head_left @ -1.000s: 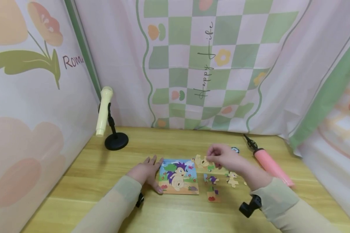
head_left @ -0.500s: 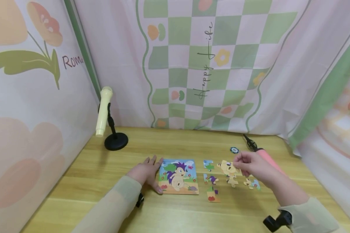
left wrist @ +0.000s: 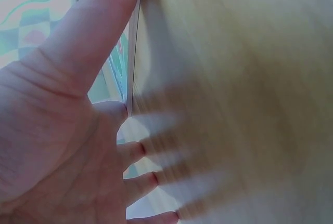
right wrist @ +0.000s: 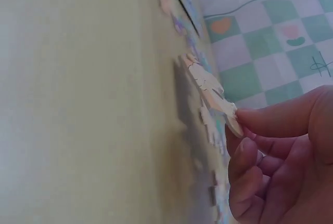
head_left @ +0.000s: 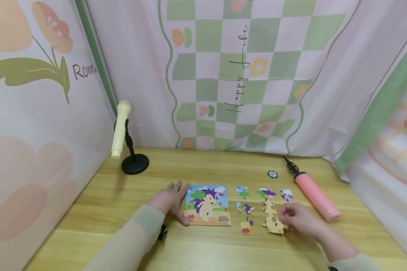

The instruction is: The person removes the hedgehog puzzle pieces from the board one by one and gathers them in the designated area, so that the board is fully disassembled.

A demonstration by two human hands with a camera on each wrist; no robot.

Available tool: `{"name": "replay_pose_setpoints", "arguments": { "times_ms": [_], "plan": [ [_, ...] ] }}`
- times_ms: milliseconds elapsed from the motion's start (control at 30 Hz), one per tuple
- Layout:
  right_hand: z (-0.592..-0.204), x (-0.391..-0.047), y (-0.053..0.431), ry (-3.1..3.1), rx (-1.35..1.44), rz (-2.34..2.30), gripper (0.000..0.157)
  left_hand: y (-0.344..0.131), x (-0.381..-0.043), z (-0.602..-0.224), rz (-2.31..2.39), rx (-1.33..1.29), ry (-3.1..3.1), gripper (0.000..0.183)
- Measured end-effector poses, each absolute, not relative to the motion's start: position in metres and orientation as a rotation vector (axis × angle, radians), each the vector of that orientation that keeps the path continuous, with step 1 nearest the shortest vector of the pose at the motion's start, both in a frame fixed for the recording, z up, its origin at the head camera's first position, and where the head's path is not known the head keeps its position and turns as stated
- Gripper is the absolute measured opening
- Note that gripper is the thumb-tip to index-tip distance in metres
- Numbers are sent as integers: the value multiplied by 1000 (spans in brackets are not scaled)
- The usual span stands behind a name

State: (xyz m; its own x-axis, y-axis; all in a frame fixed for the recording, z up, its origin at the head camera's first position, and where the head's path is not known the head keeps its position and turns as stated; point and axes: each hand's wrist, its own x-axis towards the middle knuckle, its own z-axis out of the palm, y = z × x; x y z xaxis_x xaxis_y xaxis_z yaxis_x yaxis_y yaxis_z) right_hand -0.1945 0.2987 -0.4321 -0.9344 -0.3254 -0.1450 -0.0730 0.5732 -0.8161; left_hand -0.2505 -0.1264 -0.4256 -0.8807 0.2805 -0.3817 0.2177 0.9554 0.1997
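Between its thumb and a finger, my right hand (head_left: 297, 218) pinches a tan puzzle piece (head_left: 274, 226). In the right wrist view this puzzle piece (right wrist: 207, 90) is slightly above the table, over its own shadow. Several other puzzle pieces lie apart in loose rows, among them a purple-and-green piece (head_left: 267, 193) and a tan piece (head_left: 270, 205) just beyond the held one. My left hand (head_left: 169, 199) rests spread out at the left edge of a square hedgehog picture board (head_left: 220, 216), thumb and forefinger against it. The left wrist view shows the left fingertips on the table.
A pink hand pump (head_left: 317, 195) lies at the right, with a small round blue-and-white chip (head_left: 273, 174) near its nozzle. A cream microphone (head_left: 121, 130) on a black stand (head_left: 135, 164) stands at the back left. A checked curtain (head_left: 237, 75) hangs behind the table.
My right hand has carried the tan piece rightward, then toward the front, below the middle of the piece rows. The top-row pieces it covered now show. My left hand has stayed put.
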Motion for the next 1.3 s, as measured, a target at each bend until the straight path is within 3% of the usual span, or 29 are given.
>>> {"name": "replay_pose_setpoints", "arguments": {
  "times_ms": [500, 1033, 1300],
  "plan": [
    [-438, -198, 295, 2660, -419, -1120, 5, -125, -251, -426, 235, 330, 2694, 133],
    [-354, -232, 234, 2706, -572, -1094, 5, -125, -249, -426, 277, 327, 2678, 132],
    [-349, -244, 192, 2665, -671, -1087, 4, -126, -249, -424, 275, 335, 2686, 131]
  ]
}}
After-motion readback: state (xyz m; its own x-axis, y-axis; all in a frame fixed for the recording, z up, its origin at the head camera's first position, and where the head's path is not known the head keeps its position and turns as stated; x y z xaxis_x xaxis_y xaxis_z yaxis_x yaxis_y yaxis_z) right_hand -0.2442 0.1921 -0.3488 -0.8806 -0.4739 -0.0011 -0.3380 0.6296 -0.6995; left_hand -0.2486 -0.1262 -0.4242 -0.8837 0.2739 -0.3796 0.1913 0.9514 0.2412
